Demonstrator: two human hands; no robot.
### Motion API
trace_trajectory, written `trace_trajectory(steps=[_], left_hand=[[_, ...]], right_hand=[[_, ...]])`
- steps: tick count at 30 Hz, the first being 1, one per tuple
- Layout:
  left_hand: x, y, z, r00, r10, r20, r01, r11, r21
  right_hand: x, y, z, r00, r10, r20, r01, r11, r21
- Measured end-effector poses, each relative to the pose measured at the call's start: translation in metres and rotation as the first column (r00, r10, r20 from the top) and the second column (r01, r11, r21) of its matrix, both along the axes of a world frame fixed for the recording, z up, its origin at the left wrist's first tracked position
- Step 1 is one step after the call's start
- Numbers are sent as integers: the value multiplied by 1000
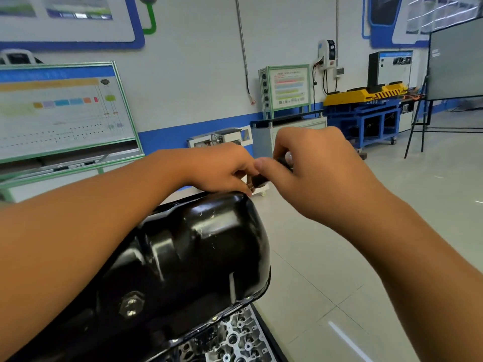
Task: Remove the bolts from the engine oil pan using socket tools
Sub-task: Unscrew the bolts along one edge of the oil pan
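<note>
The glossy black oil pan (188, 257) fills the lower middle of the view, bolted on an upturned engine (235, 340). A drain plug (130, 304) sits on the pan's near side. Both my hands meet above the pan's far end. My right hand (313, 171) grips a socket tool (283, 163) with a dark handle and a shiny end. My left hand (222, 168) pinches the tool's lower end (257, 182) with curled fingers, just above the pan's far edge. The bolt under the tool is hidden by my fingers.
A green-framed training board (65, 108) stands on the left. A smaller board on a cabinet (287, 87) and a blue and yellow bench (366, 108) line the back wall. A dark screen on a stand (454, 58) is at the right. Tiled floor (339, 283) lies right of the engine.
</note>
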State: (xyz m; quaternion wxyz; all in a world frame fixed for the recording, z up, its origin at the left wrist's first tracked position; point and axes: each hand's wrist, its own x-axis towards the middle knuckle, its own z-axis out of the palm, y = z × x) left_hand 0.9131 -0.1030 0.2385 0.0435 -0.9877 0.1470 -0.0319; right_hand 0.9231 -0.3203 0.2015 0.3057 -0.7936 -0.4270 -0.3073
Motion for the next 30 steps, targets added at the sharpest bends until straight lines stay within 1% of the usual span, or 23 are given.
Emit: trace_trajectory(steps=[2, 5, 7, 9, 11, 13, 14, 15, 16, 17, 18, 19, 20, 21, 22, 23, 24, 27, 28, 30], left_hand=[[0, 2, 0, 1000, -4, 5, 4, 1000, 1], [1, 8, -2, 1000, 9, -20, -8, 999, 46], [1, 9, -3, 1000, -2, -4, 2, 1000, 10], [3, 11, -2, 1000, -7, -11, 8, 1000, 20], [4, 8, -4, 1000, -4, -18, 5, 998, 61], [7, 10, -6, 1000, -23, 19, 21, 995, 93], [8, 10, -6, 999, -37, 17, 35, 995, 97], [8, 11, -7, 998, -58, -1, 58, 996, 70], [6, 9, -6, 997, -73, -14, 74, 996, 49], [6, 8, -5, 996, -81, -20, 82, 996, 20], [4, 7, -4, 996, -92, -16, 92, 996, -1], [5, 9, -3, 995, -98, -11, 98, 995, -9], [4, 10, -3, 994, -109, -3, 108, 994, -13], [5, 12, -4, 994, -110, 7, 111, 994, -21], [4, 12, -4, 994, -111, 15, 111, 993, -31], [4, 12, -4, 994, -105, 22, 106, 994, -35], [4, 11, -5, 995, -96, 26, 97, 994, -46], [3, 9, -5, 997, -74, 4, 74, 995, -73], [3, 9, -5, 997, -78, 6, 79, 995, -68], [4, 12, -5, 997, -72, 25, 73, 995, -60]], right_hand=[[-1, 2, -2, 996, 81, 28, -82, 996, 25], [1, -1, -2, 981, 168, 95, -165, 985, -42], [-1, 0, -3, 976, 204, 75, -206, 979, 13], [-1, 1, -5, 986, 165, 26, -167, 979, 113], [-1, -2, -7, 997, 65, -36, -57, 978, 200], [1, -5, -8, 998, -26, -59, 38, 976, 215], [2, -7, -8, 996, -29, -83, 45, 978, 204], [2, -9, -8, 989, 30, -144, -1, 979, 202], [3, -11, -7, 957, 154, -247, -96, 968, 232], [4, -13, -6, 869, 324, -373, -217, 929, 301], [4, -16, -4, 725, 488, -485, -317, 863, 394], [4, -19, -3, 546, 618, -566, -378, 784, 492], [5, -20, -2, 370, 705, -606, -404, 709, 578], [4, -21, -1, 228, 755, -615, -402, 648, 647], [5, -22, -2, 129, 785, -606, -386, 602, 699], [6, -22, -2, 68, 806, -589, -363, 569, 738], [6, -22, -2, 41, 819, -573, -338, 551, 763], [5, -22, -3, 72, 838, -541, -311, 534, 786], [4, -25, -3, 68, 856, -512, -329, 504, 799], [2, -30, 0, 29, 905, -424, -387, 401, 830]])
